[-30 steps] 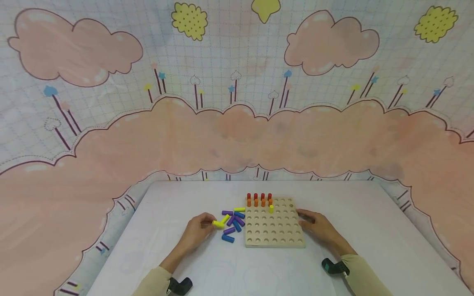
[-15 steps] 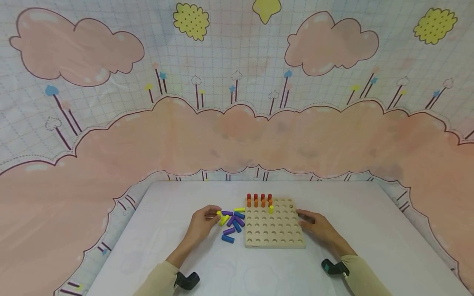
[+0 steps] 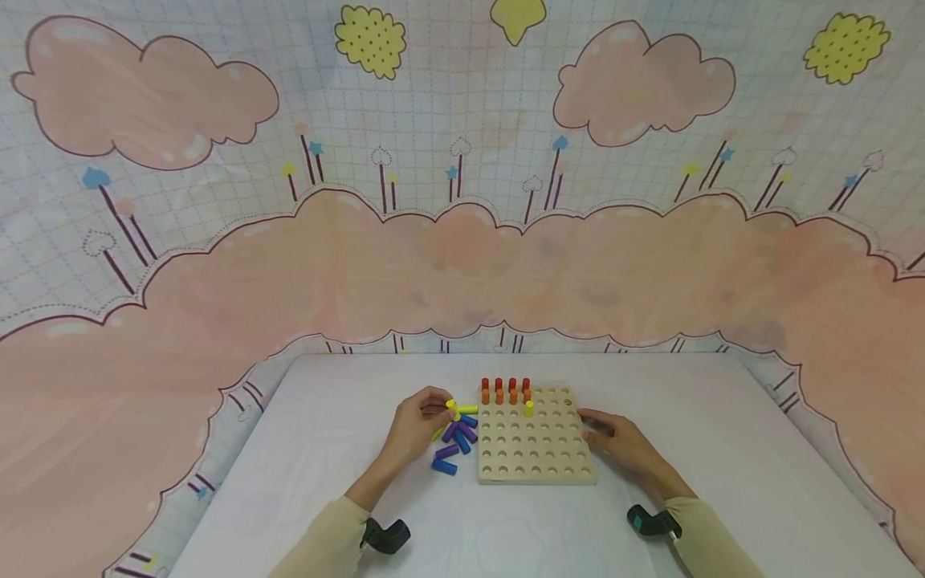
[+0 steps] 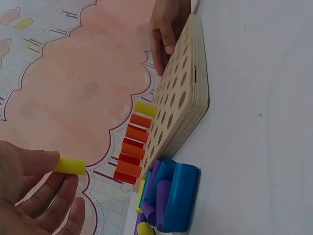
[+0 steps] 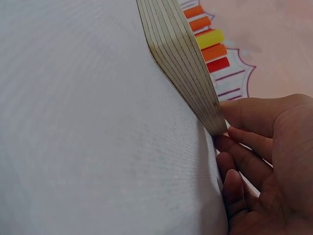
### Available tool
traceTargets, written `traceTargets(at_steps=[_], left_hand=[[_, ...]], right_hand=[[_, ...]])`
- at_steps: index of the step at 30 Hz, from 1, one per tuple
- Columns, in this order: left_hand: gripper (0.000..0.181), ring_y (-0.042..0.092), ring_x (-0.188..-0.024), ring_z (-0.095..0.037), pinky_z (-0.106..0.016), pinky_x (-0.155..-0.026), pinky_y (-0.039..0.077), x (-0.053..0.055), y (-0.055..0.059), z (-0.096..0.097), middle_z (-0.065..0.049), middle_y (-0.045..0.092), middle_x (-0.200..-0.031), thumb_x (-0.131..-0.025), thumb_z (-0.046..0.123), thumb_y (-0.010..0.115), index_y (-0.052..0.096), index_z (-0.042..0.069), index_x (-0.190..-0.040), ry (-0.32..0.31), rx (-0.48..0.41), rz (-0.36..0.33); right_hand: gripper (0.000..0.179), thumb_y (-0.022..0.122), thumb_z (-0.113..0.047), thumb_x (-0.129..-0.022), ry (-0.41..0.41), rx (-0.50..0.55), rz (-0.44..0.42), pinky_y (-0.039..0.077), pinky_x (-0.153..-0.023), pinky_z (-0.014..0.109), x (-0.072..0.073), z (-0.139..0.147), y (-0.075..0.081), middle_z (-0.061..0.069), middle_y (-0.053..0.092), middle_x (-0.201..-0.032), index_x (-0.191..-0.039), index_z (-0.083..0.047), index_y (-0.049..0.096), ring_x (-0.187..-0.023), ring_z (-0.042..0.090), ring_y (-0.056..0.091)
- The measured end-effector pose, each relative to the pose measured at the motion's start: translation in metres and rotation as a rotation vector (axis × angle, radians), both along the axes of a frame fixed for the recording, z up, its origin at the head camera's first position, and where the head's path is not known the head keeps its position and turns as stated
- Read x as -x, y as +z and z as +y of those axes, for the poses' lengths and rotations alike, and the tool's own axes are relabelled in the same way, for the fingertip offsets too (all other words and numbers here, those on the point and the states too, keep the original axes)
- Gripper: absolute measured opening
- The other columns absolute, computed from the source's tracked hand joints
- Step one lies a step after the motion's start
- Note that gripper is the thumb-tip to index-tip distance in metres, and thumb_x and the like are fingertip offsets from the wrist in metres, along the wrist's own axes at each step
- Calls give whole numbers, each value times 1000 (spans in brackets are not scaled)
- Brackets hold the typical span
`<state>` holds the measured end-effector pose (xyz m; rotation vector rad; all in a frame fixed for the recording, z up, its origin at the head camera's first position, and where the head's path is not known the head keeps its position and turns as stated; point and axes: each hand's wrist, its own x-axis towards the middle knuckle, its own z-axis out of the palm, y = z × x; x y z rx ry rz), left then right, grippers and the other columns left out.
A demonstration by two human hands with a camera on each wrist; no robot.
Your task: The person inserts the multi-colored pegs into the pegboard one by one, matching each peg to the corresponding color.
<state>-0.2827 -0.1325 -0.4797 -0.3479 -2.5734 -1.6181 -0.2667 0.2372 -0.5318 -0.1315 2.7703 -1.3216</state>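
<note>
My left hand [image 3: 415,425] pinches a yellow peg [image 4: 71,166] between thumb and fingers, above the loose pegs left of the wooden pegboard [image 3: 506,478]. In the left wrist view the held peg is clear of the board. At the board's far left, red pegs [image 3: 499,383] stand in the back row and orange pegs [image 3: 499,397] in front of them. One yellow peg [image 3: 530,409] stands a row nearer. My right hand [image 3: 625,443] rests against the board's right edge, its thumb and fingertips touching the edge.
Beside the board's left edge lie loose blue pegs [image 3: 444,466], purple pegs [image 3: 447,452] and yellow pegs [image 3: 469,409], partly behind my left hand. A white cloth [image 3: 318,449] covers the table. Patterned fabric [image 3: 462,273] hangs behind.
My left hand has moved right and away from me with the yellow peg, passing over the loose pegs toward the board. The right hand and the board have not visibly moved.
</note>
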Motion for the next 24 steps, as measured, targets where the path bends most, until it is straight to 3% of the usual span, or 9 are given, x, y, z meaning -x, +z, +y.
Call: traceTargets(at_steps=[6,13,24], left_hand=[[20,65,-99,-17,-33,-91,55,5,5,17,-5,70,-105,-91,10,68,67,10,-111,-39,-6,34],[23,66,-99,-22,-35,-90,55,10,9,39,-13,70,-108,-92,9,66,66,3,-115,-97,-30,66],[25,66,-99,-18,-31,-88,55,23,-1,65,-8,71,-108,-91,14,69,67,6,-115,-113,-24,51]], right_hand=[[50,64,-28,-94,6,-4,-3,35,-110,60,3,2,0,17,50,-147,-141,-14,53,-139,42,40],[49,65,-26,-94,6,15,-7,33,-112,60,6,4,-3,16,50,-148,-141,-15,54,-139,41,40],[50,65,-26,-94,28,21,5,33,-112,60,10,7,-4,16,49,-148,-141,-14,54,-140,41,39]])
